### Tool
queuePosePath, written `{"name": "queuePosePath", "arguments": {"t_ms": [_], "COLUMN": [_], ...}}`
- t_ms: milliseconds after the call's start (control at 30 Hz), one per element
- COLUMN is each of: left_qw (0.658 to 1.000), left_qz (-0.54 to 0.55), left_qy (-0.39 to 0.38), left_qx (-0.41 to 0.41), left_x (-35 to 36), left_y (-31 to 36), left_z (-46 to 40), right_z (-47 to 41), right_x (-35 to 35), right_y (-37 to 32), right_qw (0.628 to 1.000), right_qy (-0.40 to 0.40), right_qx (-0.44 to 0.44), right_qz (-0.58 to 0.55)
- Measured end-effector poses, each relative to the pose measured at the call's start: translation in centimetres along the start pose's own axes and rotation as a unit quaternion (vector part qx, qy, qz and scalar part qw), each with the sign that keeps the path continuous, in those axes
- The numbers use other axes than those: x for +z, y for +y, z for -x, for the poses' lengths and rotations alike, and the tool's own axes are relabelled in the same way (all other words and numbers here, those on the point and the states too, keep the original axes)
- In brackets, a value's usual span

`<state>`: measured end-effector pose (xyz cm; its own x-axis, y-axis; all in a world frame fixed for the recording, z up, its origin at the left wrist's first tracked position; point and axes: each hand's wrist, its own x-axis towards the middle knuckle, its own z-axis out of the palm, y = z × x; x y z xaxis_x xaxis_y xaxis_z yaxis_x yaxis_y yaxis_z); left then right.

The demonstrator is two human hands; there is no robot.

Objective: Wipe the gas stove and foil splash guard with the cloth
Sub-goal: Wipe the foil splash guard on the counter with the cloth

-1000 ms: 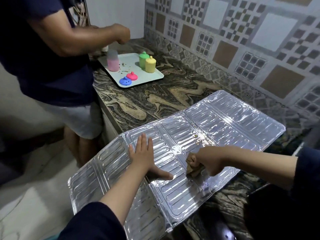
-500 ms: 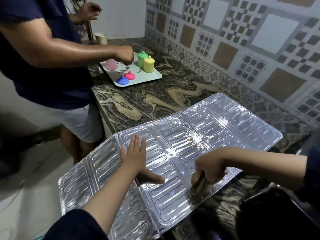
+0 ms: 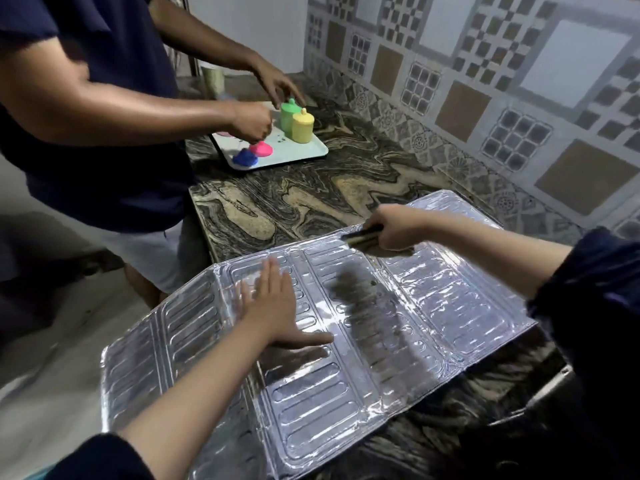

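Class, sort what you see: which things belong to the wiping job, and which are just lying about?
Job: cloth in right hand; foil guard; left hand pressing it flat.

Lying about: tray, green jar, yellow jar, pink lid, blue lid, cup.

No legible text or labels

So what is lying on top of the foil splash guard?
On the foil splash guard, the left hand presses flat; the right hand grips the cloth at its far edge. The counter beneath is covered.
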<state>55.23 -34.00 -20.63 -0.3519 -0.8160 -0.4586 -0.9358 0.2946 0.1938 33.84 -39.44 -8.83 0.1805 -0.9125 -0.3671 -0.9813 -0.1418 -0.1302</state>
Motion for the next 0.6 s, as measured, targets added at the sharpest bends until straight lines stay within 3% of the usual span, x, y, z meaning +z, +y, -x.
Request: {"name": "queuePosePath", "arguments": {"t_ms": [67, 133, 200, 300, 600], "left_qw": [0.999, 0.996, 0.994, 0.99, 0.988], "left_qz": [0.009, 0.012, 0.003, -0.015, -0.019], "left_qy": [0.044, 0.067, 0.088, 0.127, 0.15], "left_qx": [0.031, 0.052, 0.06, 0.053, 0.043], "left_x": [0.7, 1.8, 3.1, 4.5, 4.7], "left_y": [1.5, 2.7, 3.3, 3.3, 3.5], "left_z": [-0.7, -1.4, -2.0, -2.4, -2.5], "right_z": [-2.3, -4.3, -5.9, -6.8, -3.0], "right_x": [1.4, 3.3, 5.5, 8.4, 8.3], "right_y": [0.6, 0.8, 1.2, 1.5, 1.4], "right_qw": [0.996, 0.991, 0.992, 0.987, 0.973], "right_qy": [0.085, 0.117, 0.085, -0.028, -0.054], "right_qx": [-0.023, -0.046, -0.04, 0.011, -0.024], "right_qz": [0.017, 0.045, 0.083, 0.159, 0.223]}}
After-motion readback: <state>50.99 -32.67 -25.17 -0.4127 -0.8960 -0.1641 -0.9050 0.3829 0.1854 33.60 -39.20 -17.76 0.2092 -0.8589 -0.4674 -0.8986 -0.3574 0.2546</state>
